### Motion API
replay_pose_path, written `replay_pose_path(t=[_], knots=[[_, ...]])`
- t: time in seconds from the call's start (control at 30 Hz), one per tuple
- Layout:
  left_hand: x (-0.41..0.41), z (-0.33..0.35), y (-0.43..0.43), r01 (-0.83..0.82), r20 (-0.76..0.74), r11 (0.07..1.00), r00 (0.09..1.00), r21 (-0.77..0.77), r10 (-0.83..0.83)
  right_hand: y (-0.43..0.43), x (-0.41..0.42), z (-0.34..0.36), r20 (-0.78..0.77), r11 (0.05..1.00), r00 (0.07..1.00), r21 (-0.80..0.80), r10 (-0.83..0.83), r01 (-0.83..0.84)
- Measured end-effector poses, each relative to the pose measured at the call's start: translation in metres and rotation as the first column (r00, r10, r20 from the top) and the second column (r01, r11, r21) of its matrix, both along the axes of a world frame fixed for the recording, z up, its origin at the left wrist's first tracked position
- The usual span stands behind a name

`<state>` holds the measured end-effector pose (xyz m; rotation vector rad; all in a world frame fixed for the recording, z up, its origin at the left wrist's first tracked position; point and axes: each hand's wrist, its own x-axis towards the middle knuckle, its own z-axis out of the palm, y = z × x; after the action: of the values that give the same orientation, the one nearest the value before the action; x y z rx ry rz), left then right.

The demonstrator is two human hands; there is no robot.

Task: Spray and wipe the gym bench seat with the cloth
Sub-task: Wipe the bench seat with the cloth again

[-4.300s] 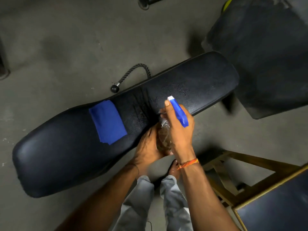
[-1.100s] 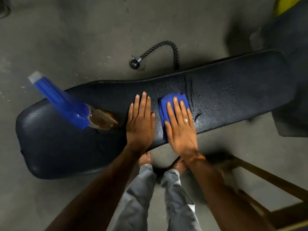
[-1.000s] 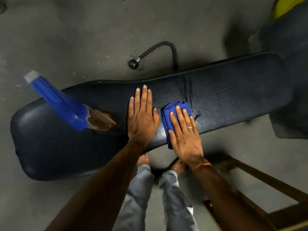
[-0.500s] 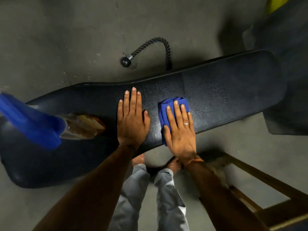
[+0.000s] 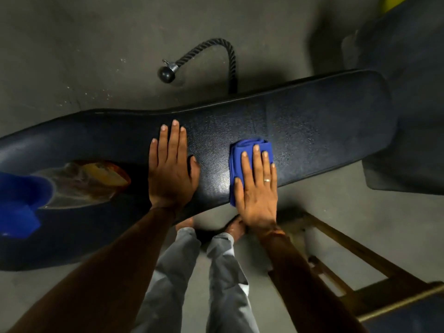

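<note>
A long black padded bench seat [image 5: 324,121] runs across the view, speckled with spray droplets on its right half. My right hand [image 5: 257,186] lies flat, fingers together, pressing a folded blue cloth [image 5: 249,150] onto the seat near its front edge. My left hand [image 5: 171,169] rests flat and empty on the seat to the left of the cloth, fingers slightly apart. A clear spray bottle [image 5: 81,183] with a blue trigger head [image 5: 19,205] stands on the left part of the seat, blurred at the frame edge.
A black rope handle [image 5: 206,58] with a ball end lies on the concrete floor behind the bench. A wooden frame [image 5: 355,267] stands at lower right, a dark pad [image 5: 408,92] at upper right. My bare feet and grey trousers [image 5: 192,272] are below the bench.
My right hand has slid the cloth to the right along the seat, away from my left hand. The spray bottle, held earlier, now stands at the left, nearer the frame edge.
</note>
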<state>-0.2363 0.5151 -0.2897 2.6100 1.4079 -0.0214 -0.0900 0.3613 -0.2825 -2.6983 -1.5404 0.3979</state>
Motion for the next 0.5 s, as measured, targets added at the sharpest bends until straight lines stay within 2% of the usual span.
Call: replay_pose_path(t=[0.13,0.23,0.37,0.43,0.5], knots=[[0.0,-0.004,-0.002,-0.004,0.012,0.999,1.0,0.038,0.004,0.1,0.063,-0.007,0.042,0.986,0.989,0.096,-0.14,0.136],[0.0,-0.006,-0.002,0.001,0.022,1.0,1.0,0.03,-0.001,0.147,0.1,-0.011,0.046,0.982,0.984,0.083,-0.174,0.17],[0.001,-0.002,-0.003,-0.012,0.03,1.0,0.999,0.025,0.011,0.079,0.06,-0.002,0.081,0.993,0.991,0.066,-0.103,0.097],[0.003,-0.002,-0.003,-0.02,0.026,0.999,0.999,0.028,0.019,0.032,0.024,0.004,0.064,0.998,0.996,-0.017,-0.063,0.064],[0.002,-0.002,-0.002,-0.02,0.02,0.999,1.0,0.025,0.019,0.02,0.013,0.003,0.066,0.998,0.997,-0.05,-0.026,0.03]])
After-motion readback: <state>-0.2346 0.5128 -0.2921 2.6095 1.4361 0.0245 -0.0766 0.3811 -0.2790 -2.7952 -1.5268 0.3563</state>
